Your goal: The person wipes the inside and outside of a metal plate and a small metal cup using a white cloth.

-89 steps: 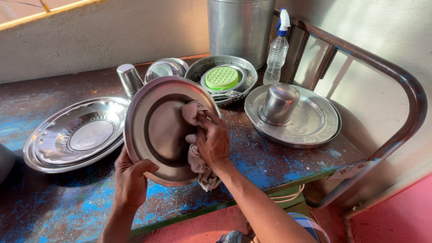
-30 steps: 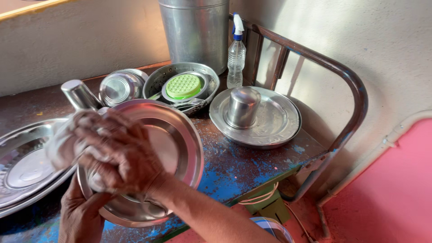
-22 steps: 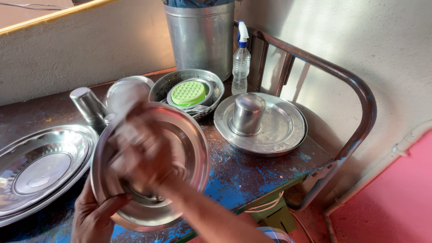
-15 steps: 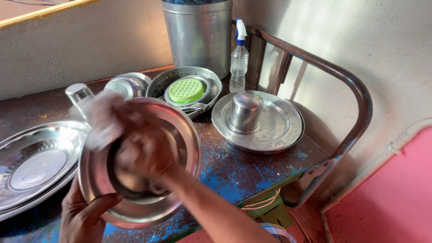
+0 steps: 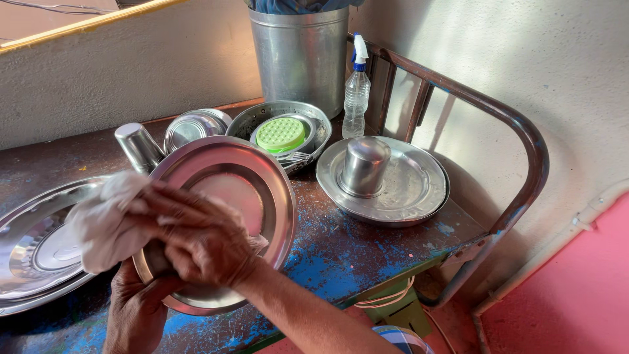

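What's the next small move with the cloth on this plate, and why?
Probably sweep the white cloth toward the right rim of the steel plate: the right hand presses it on the left part, and the left hand steadies the bottom edge.

3 steel plates point(image 5: 262, 190) – 2 tumblers point(image 5: 362, 167) – 1 spray btl point(image 5: 356, 92), 1 cloth point(image 5: 105, 223)

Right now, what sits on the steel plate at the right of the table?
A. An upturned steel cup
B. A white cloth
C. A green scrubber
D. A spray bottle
A: an upturned steel cup stands in the middle of the right-hand plate; nothing else is on it.
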